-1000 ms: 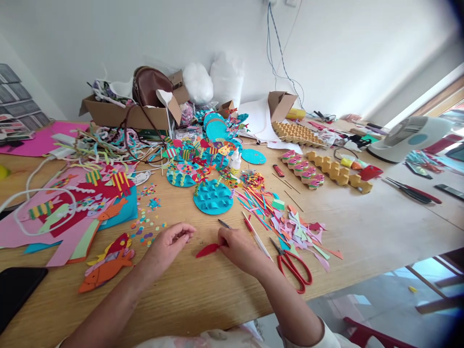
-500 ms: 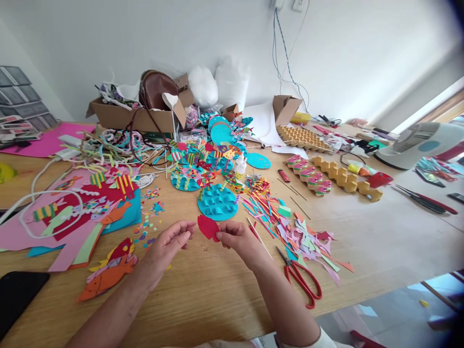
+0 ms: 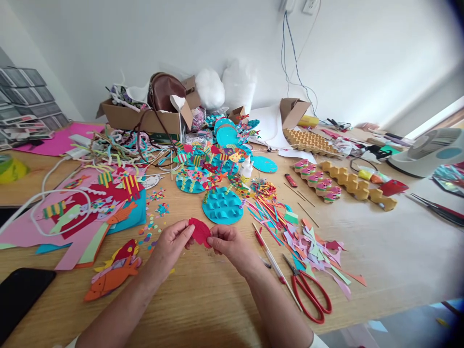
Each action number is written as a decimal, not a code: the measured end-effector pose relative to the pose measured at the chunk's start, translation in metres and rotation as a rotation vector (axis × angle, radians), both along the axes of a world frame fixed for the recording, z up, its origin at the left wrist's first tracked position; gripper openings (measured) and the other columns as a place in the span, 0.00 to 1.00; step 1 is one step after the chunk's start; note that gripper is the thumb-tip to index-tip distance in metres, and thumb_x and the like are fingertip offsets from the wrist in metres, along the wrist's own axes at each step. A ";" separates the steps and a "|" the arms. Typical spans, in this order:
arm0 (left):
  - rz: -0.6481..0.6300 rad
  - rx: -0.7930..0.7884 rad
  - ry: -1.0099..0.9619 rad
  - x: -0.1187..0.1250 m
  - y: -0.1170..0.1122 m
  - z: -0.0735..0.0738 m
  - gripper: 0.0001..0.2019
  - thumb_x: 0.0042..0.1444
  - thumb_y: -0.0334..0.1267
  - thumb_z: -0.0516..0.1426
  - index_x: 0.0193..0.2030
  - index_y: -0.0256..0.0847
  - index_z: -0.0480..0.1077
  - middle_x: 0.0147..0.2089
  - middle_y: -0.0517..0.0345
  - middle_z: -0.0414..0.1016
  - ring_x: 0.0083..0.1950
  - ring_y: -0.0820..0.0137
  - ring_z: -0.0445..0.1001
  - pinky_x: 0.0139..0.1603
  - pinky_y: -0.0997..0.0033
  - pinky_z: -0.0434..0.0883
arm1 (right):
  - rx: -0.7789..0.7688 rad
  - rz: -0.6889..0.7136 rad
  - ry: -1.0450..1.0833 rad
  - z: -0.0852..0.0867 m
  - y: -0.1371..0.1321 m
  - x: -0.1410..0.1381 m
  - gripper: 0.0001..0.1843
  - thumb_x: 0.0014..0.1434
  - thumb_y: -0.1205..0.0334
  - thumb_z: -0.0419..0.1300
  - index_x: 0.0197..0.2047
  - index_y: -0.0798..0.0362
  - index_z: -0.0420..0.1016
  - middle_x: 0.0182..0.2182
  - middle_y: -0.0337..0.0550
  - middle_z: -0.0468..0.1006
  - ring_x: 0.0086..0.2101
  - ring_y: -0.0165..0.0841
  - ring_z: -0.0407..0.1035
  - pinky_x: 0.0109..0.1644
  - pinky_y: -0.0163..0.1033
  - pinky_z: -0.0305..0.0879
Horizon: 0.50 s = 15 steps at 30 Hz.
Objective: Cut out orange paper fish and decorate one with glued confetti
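Note:
Between my two hands is a small red cut-out (image 3: 199, 232), which looks like a paper or felt fish body. My left hand (image 3: 176, 240) pinches its left edge between thumb and fingers. At the lower right edge, my right hand (image 3: 225, 242) grips it the same way. Just beyond the cut-out lies a round turquoise disc (image 3: 223, 206) covered with raised wavy strips. Red-handled scissors (image 3: 307, 289) rest to the right of my right forearm, beside a pen (image 3: 270, 256) and a thin stick. Orange, red and yellow fish cut-outs (image 3: 112, 279) lie left of my left forearm.
Coloured sheets (image 3: 83, 212) with striped fish cover the left side, near a black phone (image 3: 25, 299). Paper scraps (image 3: 315, 246) and strips spread at right. Behind stand a glue bottle (image 3: 247, 168), decorated discs, egg cartons (image 3: 357, 182) and a cardboard box (image 3: 141, 118).
My left hand has closed on the left edge of the red cut-out, which only my right hand held before. The view has turned slightly left.

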<state>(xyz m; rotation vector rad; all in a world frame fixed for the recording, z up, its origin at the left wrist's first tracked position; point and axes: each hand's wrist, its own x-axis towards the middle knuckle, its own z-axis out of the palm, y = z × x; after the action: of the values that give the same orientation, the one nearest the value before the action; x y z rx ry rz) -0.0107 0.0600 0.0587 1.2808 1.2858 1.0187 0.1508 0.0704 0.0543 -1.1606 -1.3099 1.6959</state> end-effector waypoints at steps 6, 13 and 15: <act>0.101 0.019 -0.117 -0.005 0.006 -0.004 0.11 0.51 0.43 0.55 0.25 0.38 0.68 0.22 0.63 0.67 0.25 0.74 0.64 0.25 0.77 0.62 | 0.005 -0.014 -0.027 -0.005 0.001 0.001 0.06 0.44 0.61 0.61 0.25 0.55 0.70 0.18 0.32 0.67 0.19 0.23 0.57 0.23 0.30 0.52; 0.146 0.056 -0.183 -0.008 0.005 0.000 0.10 0.51 0.42 0.56 0.25 0.38 0.70 0.21 0.63 0.68 0.25 0.74 0.64 0.25 0.77 0.62 | 0.086 -0.099 -0.052 0.000 0.000 0.005 0.14 0.50 0.51 0.59 0.29 0.54 0.67 0.22 0.34 0.66 0.21 0.24 0.57 0.25 0.32 0.54; 0.144 0.060 -0.183 -0.008 0.005 0.000 0.10 0.51 0.42 0.56 0.24 0.38 0.70 0.21 0.63 0.68 0.24 0.75 0.63 0.25 0.78 0.62 | 0.120 -0.066 -0.069 0.001 -0.001 0.001 0.15 0.50 0.49 0.59 0.30 0.54 0.68 0.23 0.35 0.66 0.22 0.25 0.58 0.25 0.32 0.54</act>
<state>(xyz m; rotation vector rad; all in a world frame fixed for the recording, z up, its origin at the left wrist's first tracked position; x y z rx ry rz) -0.0183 0.0648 0.0586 1.1233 1.2269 1.2554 0.1518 0.0693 0.0555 -1.1879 -1.3810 1.5207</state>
